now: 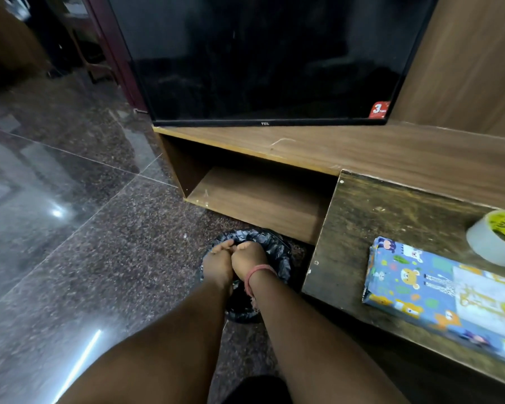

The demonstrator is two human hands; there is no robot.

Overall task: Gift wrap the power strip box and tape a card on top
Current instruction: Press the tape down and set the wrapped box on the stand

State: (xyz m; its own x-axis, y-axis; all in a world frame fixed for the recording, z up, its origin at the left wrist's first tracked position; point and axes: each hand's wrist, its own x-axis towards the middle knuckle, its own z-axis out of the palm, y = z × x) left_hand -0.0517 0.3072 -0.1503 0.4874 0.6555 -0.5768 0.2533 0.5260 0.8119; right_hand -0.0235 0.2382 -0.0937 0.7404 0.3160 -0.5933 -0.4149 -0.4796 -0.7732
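The box point(420, 290), wrapped in blue cartoon-print paper, lies on the dark wooden table point(370, 217) at the right. A pale card point(487, 298) with gold lettering lies on top of it. Both my hands are away from it, down over a bin lined with a black bag point(277, 252) on the floor. My left hand point(217, 265) and my right hand point(247, 262) are pressed side by side, backs up, fingertips meeting over the bin's mouth. Their fingers point away from me, so I cannot see whether they hold anything. A pink band circles my right wrist.
A roll of clear tape point(496, 237) with a yellow core stands on the table just behind the box. A television point(263, 59) sits on a low wooden cabinet point(362, 153) with an open shelf. Polished stone floor point(70, 228) spreads to the left.
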